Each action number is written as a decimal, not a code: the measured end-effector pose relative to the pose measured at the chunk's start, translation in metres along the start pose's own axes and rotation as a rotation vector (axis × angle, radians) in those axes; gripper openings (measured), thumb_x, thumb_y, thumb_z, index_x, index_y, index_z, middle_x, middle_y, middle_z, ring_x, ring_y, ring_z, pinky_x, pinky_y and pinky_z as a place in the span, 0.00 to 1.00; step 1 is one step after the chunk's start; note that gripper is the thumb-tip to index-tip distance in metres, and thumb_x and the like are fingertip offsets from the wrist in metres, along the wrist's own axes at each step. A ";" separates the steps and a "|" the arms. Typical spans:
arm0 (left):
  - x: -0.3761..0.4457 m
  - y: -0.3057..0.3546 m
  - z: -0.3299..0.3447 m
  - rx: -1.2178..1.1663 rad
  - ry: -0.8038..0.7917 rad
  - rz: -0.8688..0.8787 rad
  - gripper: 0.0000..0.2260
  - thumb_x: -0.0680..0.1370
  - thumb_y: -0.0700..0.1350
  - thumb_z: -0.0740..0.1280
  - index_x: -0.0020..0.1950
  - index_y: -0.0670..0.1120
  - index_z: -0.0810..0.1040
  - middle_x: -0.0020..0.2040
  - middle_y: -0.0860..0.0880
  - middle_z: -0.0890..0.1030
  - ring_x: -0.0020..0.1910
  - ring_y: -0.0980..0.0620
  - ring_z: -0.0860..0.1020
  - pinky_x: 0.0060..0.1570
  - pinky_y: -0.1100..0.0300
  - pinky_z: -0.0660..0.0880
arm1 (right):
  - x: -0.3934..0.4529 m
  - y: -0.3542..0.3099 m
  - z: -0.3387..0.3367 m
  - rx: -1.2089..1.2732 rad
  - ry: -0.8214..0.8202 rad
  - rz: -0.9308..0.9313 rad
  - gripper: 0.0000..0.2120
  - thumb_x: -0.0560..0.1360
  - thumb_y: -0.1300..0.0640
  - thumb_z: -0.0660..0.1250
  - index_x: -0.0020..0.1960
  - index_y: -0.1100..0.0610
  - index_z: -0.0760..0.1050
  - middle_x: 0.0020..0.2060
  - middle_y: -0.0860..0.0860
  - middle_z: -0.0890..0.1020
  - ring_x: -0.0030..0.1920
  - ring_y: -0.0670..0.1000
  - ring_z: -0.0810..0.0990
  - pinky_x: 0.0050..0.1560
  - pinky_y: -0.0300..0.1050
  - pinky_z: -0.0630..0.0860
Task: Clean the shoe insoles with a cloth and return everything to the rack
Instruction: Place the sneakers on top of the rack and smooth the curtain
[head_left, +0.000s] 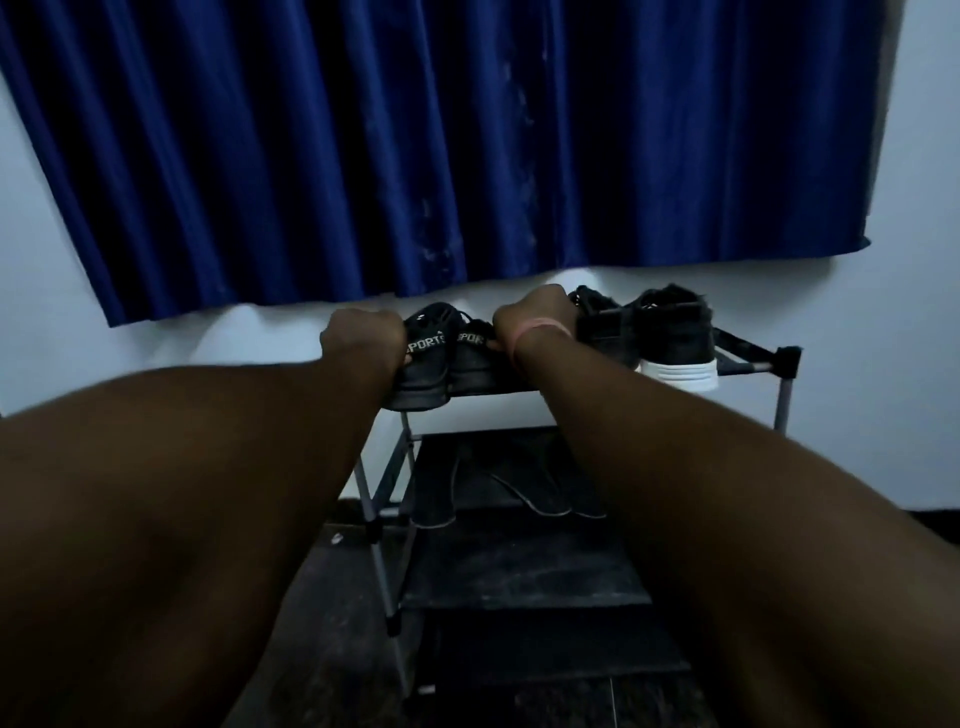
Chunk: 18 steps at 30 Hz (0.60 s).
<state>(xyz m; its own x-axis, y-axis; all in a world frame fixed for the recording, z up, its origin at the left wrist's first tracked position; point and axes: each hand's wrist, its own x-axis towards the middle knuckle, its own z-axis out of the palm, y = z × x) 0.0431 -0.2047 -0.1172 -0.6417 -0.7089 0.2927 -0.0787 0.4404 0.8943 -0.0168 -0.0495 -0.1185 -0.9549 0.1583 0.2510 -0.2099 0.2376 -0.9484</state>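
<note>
Two black shoes lettered "SPORTS" on the heel stand on the top shelf of the shoe rack (769, 364). My left hand (363, 335) grips the left shoe (423, 374) at its heel and collar. My right hand (530, 317), with a pink band on the wrist, grips the right shoe (475, 366) from above. Dark insoles (540, 493) lie on the second shelf below. No cloth shows.
A second pair of black shoes (670, 338), one with a white sole, stands at the right of the top shelf. Lower black shelves sit beneath. A blue curtain (441, 145) hangs on the white wall behind. The floor is dark.
</note>
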 end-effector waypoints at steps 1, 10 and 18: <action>0.002 -0.001 -0.001 0.022 0.024 -0.009 0.16 0.74 0.50 0.59 0.48 0.43 0.82 0.43 0.44 0.86 0.36 0.47 0.85 0.33 0.61 0.77 | 0.002 0.001 0.002 -0.029 -0.010 -0.003 0.09 0.69 0.60 0.69 0.48 0.62 0.78 0.44 0.56 0.84 0.45 0.55 0.83 0.47 0.46 0.82; -0.027 0.018 -0.022 0.021 -0.087 -0.044 0.16 0.75 0.54 0.61 0.49 0.42 0.80 0.43 0.44 0.85 0.38 0.43 0.84 0.38 0.53 0.82 | -0.025 -0.005 -0.001 -0.062 0.031 0.003 0.13 0.72 0.58 0.68 0.55 0.62 0.78 0.53 0.59 0.83 0.54 0.59 0.82 0.54 0.47 0.79; -0.093 0.037 -0.065 0.460 -0.141 0.323 0.13 0.78 0.49 0.63 0.52 0.41 0.81 0.49 0.42 0.80 0.45 0.43 0.78 0.41 0.57 0.70 | -0.106 -0.032 -0.031 -0.181 0.021 -0.136 0.12 0.73 0.58 0.67 0.53 0.63 0.78 0.52 0.60 0.83 0.53 0.60 0.82 0.50 0.45 0.77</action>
<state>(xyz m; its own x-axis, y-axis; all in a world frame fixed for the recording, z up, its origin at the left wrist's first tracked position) 0.1497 -0.1586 -0.0897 -0.7816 -0.4321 0.4499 -0.1652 0.8388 0.5187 0.0972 -0.0441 -0.1089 -0.9153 0.1324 0.3803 -0.2939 0.4260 -0.8557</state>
